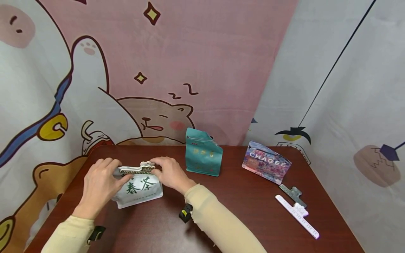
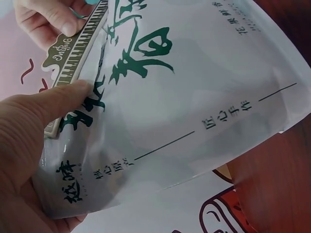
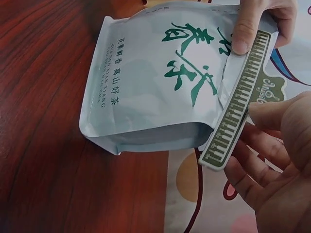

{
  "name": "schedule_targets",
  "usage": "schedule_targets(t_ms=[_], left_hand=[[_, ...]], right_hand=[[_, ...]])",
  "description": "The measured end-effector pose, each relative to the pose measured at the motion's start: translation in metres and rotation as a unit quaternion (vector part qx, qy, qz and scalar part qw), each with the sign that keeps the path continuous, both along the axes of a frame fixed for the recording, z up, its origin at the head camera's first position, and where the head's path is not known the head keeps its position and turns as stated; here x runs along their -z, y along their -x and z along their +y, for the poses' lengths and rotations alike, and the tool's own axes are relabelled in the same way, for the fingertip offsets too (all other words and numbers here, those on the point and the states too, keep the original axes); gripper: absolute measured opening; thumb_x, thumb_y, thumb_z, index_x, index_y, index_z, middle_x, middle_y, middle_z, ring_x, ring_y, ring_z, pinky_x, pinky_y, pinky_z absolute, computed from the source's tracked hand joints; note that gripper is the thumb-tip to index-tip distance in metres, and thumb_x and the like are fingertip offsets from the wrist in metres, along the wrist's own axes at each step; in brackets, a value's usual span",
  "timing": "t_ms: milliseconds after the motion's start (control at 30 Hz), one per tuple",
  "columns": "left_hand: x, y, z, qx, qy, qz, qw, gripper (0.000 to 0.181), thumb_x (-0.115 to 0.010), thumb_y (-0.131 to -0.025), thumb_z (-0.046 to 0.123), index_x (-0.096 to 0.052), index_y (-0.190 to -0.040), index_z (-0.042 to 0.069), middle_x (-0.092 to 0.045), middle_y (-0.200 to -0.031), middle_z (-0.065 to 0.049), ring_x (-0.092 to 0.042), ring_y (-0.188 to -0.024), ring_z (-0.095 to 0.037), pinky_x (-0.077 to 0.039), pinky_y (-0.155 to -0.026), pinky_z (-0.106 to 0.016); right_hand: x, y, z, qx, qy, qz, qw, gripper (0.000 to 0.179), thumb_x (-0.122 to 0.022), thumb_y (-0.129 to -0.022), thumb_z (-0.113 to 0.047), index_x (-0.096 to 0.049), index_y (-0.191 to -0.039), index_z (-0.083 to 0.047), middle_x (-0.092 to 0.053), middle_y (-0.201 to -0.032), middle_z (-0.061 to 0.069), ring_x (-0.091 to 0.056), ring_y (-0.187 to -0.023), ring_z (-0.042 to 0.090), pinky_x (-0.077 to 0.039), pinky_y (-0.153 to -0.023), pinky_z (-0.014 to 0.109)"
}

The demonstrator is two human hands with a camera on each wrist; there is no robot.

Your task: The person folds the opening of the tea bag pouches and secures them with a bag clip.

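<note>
Head view, left to right: the left hand (image 1: 99, 181) pinched the white pouch (image 1: 139, 191) by its top edge, at the table's (image 1: 142, 232) left side; a piano-key clip (image 1: 136, 172) lay along that edge, gripped by the right hand (image 1: 171, 173). Clamping seemed in hand; an even release appeared called for next. From where I stood, the clip's rear and bite were hidden.

Glossy wood-look table (image 1: 152, 232); smooth plastic-looking white bag (image 3: 146, 82); matt cloth backdrop (image 1: 227, 52).
</note>
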State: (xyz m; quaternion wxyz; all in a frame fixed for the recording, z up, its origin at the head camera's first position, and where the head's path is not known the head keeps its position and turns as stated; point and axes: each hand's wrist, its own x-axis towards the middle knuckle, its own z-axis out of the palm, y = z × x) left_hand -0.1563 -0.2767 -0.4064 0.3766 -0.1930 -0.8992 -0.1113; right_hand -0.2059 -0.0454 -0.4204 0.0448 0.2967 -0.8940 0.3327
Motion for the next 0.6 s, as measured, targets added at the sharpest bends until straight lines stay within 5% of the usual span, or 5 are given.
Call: schedule_targets(t_ms=[267,600], left_hand=[[-0.004,0.001,0.006,0.012,-0.001,-0.001,0.9999,0.048,-0.098,-0.058,0.025,-0.068,-0.086,0.001,-0.065,-0.077,-0.013,-0.059,-0.074,-0.036,-0.038,-0.073,-0.051],[-0.011,0.001,0.023,0.014,0.002,-0.012,0.9998,0.055,-0.095,-0.061,0.028,-0.070,-0.099,-0.001,-0.071,-0.089,-0.017,-0.065,-0.084,-0.037,-0.043,-0.086,-0.056]], right_hand=[[0.005,0.001,0.014,0.002,0.013,0.006,0.9999,0.022,-0.072,-0.097,-0.015,-0.076,-0.118,-0.013,-0.076,-0.104,-0.002,-0.067,-0.100,0.013,-0.050,-0.089,0.025],[0.011,-0.001,0.036,0.010,0.020,-0.014,0.9997,0.024,-0.070,-0.097,-0.009,-0.075,-0.121,-0.010,-0.075,-0.110,0.003,-0.067,-0.106,0.021,-0.051,-0.096,0.034]])
